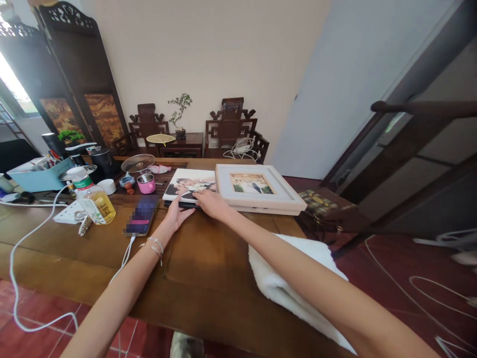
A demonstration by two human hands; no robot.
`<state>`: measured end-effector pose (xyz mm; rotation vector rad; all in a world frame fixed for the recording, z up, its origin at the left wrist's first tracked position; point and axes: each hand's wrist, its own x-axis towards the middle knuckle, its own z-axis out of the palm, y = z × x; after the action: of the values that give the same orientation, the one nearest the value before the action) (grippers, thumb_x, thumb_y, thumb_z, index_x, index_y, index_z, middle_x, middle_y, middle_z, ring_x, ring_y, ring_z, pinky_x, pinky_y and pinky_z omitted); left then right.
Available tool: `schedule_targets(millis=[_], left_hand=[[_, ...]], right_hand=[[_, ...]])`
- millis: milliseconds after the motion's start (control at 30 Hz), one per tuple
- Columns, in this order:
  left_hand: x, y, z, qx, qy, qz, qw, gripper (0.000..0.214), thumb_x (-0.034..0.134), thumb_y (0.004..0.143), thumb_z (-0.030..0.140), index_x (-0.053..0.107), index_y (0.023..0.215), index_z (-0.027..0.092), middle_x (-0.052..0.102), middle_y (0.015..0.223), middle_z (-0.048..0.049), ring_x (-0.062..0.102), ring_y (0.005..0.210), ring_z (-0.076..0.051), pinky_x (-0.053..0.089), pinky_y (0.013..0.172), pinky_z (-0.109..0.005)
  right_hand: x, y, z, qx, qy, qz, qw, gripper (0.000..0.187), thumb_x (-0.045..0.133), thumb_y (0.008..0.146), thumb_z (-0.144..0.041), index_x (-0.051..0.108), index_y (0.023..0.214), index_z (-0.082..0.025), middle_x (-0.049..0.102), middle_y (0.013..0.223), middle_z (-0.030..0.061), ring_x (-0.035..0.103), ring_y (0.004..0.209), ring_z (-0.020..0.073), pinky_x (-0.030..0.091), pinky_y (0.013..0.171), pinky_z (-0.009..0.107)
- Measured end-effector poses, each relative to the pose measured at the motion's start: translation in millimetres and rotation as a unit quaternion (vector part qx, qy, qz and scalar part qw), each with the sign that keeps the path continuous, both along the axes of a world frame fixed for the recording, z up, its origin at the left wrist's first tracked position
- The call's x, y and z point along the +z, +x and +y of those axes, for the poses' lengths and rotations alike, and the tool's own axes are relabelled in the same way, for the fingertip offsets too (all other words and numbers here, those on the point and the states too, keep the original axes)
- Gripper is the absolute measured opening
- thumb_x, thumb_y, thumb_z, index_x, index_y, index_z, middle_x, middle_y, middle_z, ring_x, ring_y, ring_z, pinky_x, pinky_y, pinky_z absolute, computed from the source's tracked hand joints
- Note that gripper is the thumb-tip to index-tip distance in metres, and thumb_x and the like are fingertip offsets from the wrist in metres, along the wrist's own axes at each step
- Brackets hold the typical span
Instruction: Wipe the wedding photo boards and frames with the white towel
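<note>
A photo album (173, 195) with a couple's picture on its pale cover lies on the wooden table, on top of something dark and flat. My left hand (177, 217) is at its front left edge, thumb spread to the right and fingers pointing up against it. Across the front of the cover lies my right hand (211, 203), fingers outstretched and bent a little onto the picture; its thumb is hidden. Just to the right, a large white picture frame (285, 191) with a wedding photo rests flat, close against the album.
Left of my hands are a phone (143, 216) on a cable, a pink cup (146, 185), a bottle of yellow liquid (100, 204) and a blue box (40, 179). A white fluffy cloth (272, 278) hangs over the table's right edge. Carved chairs (231, 124) stand behind.
</note>
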<state>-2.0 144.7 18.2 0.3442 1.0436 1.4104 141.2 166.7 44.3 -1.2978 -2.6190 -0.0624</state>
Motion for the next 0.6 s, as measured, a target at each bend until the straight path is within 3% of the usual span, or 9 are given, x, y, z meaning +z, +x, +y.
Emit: schedule_targets(millis=[133,267,467,600], left_hand=[[-1.5,0,7,0.002,-0.008,0.013,1.0,0.026,0.059,0.091,0.022,0.058,0.116,0.014,0.064,0.112,-0.0104,0.066,0.091,-0.02,0.058,0.077,-0.034],[-3.7,-3,17,-0.007,-0.021,0.016,1.0,0.034,0.059,0.092,0.032,0.055,0.122,0.016,0.059,0.121,-0.0093,0.063,0.101,-0.022,0.055,0.084,-0.042],[-2.2,-2,25,-0.021,-0.033,0.034,0.999,0.034,0.059,0.092,0.033,0.055,0.122,0.016,0.059,0.122,-0.0095,0.062,0.103,-0.022,0.054,0.086,-0.043],[2.7,-3,21,-0.058,-0.037,0.07,0.995,0.035,0.056,0.093,0.029,0.052,0.125,0.015,0.061,0.119,-0.0114,0.066,0.095,-0.02,0.057,0.078,-0.037]], right_hand=[[7.3,22,3,-0.019,-0.008,0.067,0.998,0.034,0.058,0.092,-0.036,0.056,0.121,-0.018,0.058,0.122,0.0091,0.06,0.102,0.0219,0.053,0.085,0.044],[20.4,81,11,-0.141,0.013,0.144,0.979,0.036,0.057,0.092,-0.036,0.055,0.123,-0.019,0.057,0.125,0.0095,0.059,0.105,0.0227,0.052,0.087,0.045],[16.0,193,21,-0.4,-0.054,0.192,0.895,0.037,0.058,0.091,-0.036,0.055,0.123,-0.018,0.057,0.124,0.0096,0.06,0.104,0.0229,0.052,0.086,0.045],[-4.6,232,19,-0.461,-0.138,0.216,0.849,0.036,0.058,0.092,-0.036,0.056,0.122,-0.018,0.058,0.122,0.0094,0.06,0.102,0.0221,0.053,0.084,0.044]])
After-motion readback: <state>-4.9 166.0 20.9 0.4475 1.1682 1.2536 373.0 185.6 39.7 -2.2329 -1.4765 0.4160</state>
